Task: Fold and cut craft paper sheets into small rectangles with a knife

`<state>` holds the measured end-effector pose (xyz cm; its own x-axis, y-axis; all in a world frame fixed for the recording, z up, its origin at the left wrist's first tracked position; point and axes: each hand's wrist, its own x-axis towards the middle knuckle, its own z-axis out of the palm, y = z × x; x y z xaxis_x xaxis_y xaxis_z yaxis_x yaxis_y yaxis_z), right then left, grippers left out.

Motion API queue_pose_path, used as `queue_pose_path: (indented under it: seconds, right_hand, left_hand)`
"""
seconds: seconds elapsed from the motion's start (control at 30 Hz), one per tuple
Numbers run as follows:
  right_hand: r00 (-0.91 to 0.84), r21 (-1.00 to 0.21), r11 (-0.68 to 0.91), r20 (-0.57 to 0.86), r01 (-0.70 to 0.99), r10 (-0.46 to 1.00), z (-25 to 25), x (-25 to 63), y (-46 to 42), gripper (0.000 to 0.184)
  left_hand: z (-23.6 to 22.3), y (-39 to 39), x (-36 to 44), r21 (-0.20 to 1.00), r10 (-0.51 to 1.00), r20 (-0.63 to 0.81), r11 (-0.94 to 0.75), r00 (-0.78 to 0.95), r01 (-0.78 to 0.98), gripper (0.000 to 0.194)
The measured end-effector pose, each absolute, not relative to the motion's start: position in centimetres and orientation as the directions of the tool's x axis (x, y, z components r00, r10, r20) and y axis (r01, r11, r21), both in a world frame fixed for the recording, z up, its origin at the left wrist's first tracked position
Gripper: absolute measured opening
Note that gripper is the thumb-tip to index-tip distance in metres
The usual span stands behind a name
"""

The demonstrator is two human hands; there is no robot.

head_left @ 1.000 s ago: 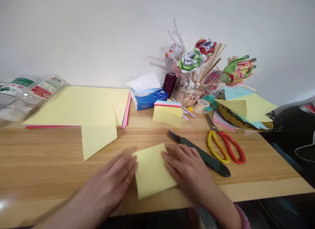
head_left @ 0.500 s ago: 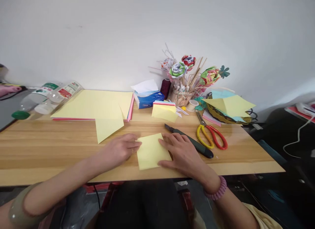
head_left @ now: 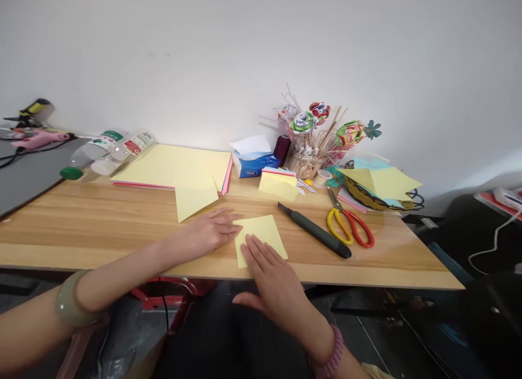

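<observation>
A square of pale yellow paper (head_left: 267,229) lies flat near the table's front edge. My left hand (head_left: 210,232) rests beside it, fingers stretched out and their tips on its left edge. My right hand (head_left: 273,275) lies across the paper's lower part, fingers extended and flat, thumb spread out past the table edge. To the right of the paper lies a dark green utility knife (head_left: 316,230). Beyond the knife are scissors (head_left: 346,224) with one yellow and one red handle. Another yellow sheet (head_left: 196,197) sits left of the paper, overlapping a larger stack.
A stack of large coloured sheets (head_left: 175,164) lies at the back left, near plastic bottles (head_left: 100,150). Behind stand a blue tissue pack (head_left: 256,164), small yellow papers (head_left: 279,183), a jar of paper flowers (head_left: 305,164) and a basket with papers (head_left: 362,197). A pink glue gun (head_left: 43,140) is far left.
My right hand has moved from the paper's right edge down onto its lower part, with its fingers flat. The left hand stays at the left edge. The camera view has shifted.
</observation>
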<state>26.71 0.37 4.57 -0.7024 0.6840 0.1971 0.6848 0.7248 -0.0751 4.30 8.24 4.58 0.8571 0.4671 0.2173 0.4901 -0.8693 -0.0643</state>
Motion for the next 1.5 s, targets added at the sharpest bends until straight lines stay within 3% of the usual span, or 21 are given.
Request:
queue_pose_path:
  seconds: [0.27, 0.43, 0.63, 0.9, 1.17, 1.4, 1.5]
  right_hand:
    - [-0.726, -0.204, 0.733, 0.124, 0.649, 0.677, 4.9, 27.5, 0.2, 0.09]
    - [-0.745, -0.219, 0.739, 0.072, 0.637, 0.664, 5.5, 27.9, -0.2, 0.089]
    - [-0.689, -0.146, 0.695, 0.094, 0.705, 0.719, 5.2, 29.4, -1.8, 0.087]
    - [-0.664, -0.157, 0.684, 0.167, 0.712, 0.729, 4.9, 29.2, -1.9, 0.079]
    - [-0.659, -0.099, 0.678, 0.173, 0.728, 0.732, 5.0, 31.4, -1.8, 0.067]
    - [-0.585, -0.008, 0.595, 0.171, 0.804, 0.793, 5.5, 33.8, -2.1, 0.062]
    - [-0.568, -0.015, 0.582, 0.197, 0.813, 0.799, 5.4, 33.7, -2.2, 0.055]
  left_hand:
    - [5.0, 8.4, 4.0, -0.014, 0.472, 0.228, -0.873, 0.852, 0.488, 0.028]
    - [4.6, 8.5, 3.9, -0.019, 0.468, 0.251, -0.873, 0.847, 0.487, 0.032]
    - [4.3, 8.5, 3.7, -0.013, 0.466, 0.297, -0.871, 0.833, 0.492, 0.036]
    - [5.3, 1.9, 6.6, 0.041, 0.468, 0.309, -0.876, 0.828, 0.48, 0.037]
    - [3.0, 0.2, 6.7, -0.106, 0.425, 0.332, -0.87, 0.842, 0.481, 0.04]
    - [2.6, -0.1, 5.8, -0.084, 0.452, 0.328, -0.86, 0.829, 0.503, 0.066]
    - [2.4, -0.5, 5.9, -0.1, 0.472, 0.328, -0.844, 0.818, 0.527, 0.067]
